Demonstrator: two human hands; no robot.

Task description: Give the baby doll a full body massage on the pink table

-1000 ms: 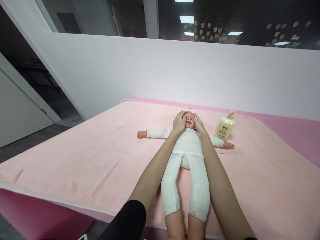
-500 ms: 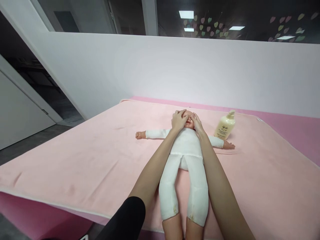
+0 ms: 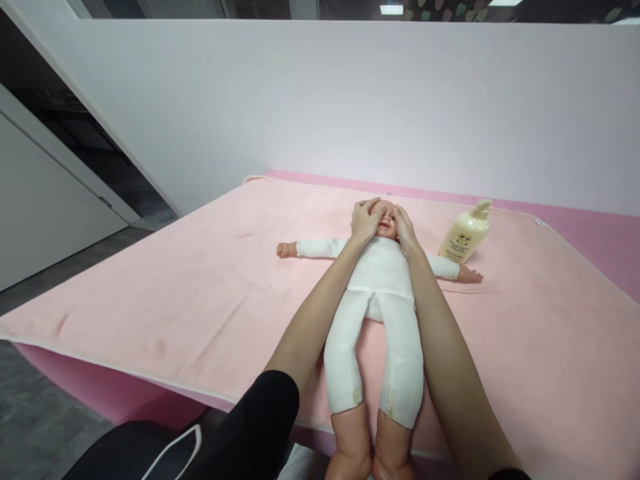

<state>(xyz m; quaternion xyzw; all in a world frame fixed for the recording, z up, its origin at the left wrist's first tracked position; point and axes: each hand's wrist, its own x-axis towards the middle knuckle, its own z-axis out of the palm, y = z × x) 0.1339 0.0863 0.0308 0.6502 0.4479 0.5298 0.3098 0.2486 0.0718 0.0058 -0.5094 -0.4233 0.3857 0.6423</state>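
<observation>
A baby doll (image 3: 383, 267) with a white cloth body lies on its back, arms spread, its feet toward me. My left hand (image 3: 365, 219) rests on the left side of the doll's head, its thumb across the brow and eye. On the other side of the head, my right hand (image 3: 406, 228) touches the temple and cheek with its fingers. Both hands cup the head without closing round it, and their fingers look slightly spread. The doll's nose and mouth show between them. A pale yellow pump bottle (image 3: 465, 235) stands beside the doll's arm on the right.
A pink blanket (image 3: 200, 287) covers the padded pink table (image 3: 600, 233). Behind it rises a white wall (image 3: 350, 100) with glass above. A door (image 3: 45, 200) is at the far left. My black-sleeved arm crosses the front edge.
The camera view has tilted down, so everything sits higher in the picture. My right hand has shifted slightly outward on the doll's face, and one eye now shows beside it.
</observation>
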